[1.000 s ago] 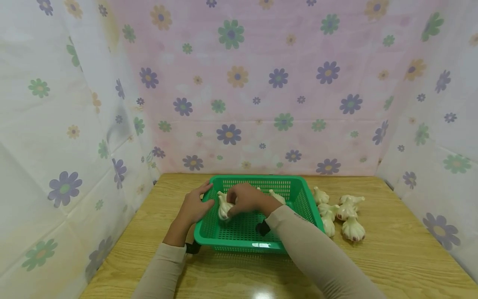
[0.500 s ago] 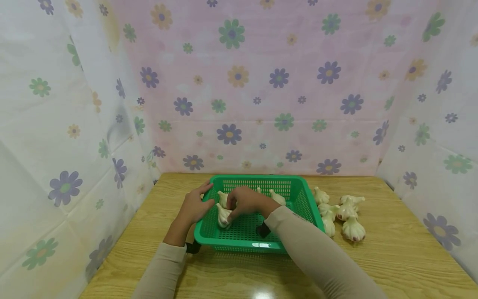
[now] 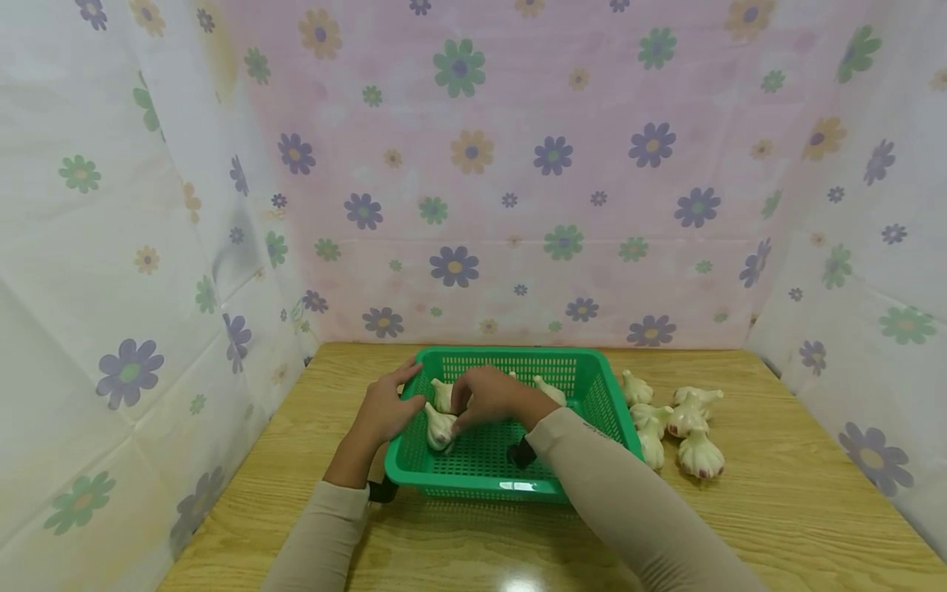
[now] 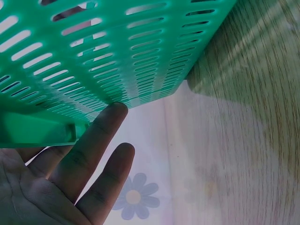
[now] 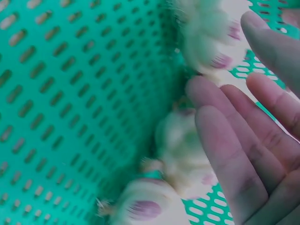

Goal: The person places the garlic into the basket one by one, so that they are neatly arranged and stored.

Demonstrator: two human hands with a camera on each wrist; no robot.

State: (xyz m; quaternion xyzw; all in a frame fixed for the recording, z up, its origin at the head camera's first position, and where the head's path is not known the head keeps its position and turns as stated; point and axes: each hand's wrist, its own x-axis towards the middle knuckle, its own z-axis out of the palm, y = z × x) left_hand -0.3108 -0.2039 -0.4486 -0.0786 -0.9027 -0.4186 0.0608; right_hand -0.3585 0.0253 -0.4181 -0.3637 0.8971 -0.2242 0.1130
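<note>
My left hand lies at the left rim of the green basket; the left wrist view shows its straight fingers, one fingertip against the basket's slotted outer wall. Inside the basket, my right hand is beside a white garlic bulb, its fingers loosely extended. Another bulb lies behind that one. The right wrist view has the right hand next to several bulbs along the wall, one near the thumb and one by the fingertips.
More garlic lies at the basket's back right. Several bulbs are grouped on the wooden table to the right of the basket. Flowered cloth stands behind and on both sides.
The nearer left bulb was moved toward me and then left, away from the right fingers, which now stand loose beside it. The left hand and the basket have stayed in place.
</note>
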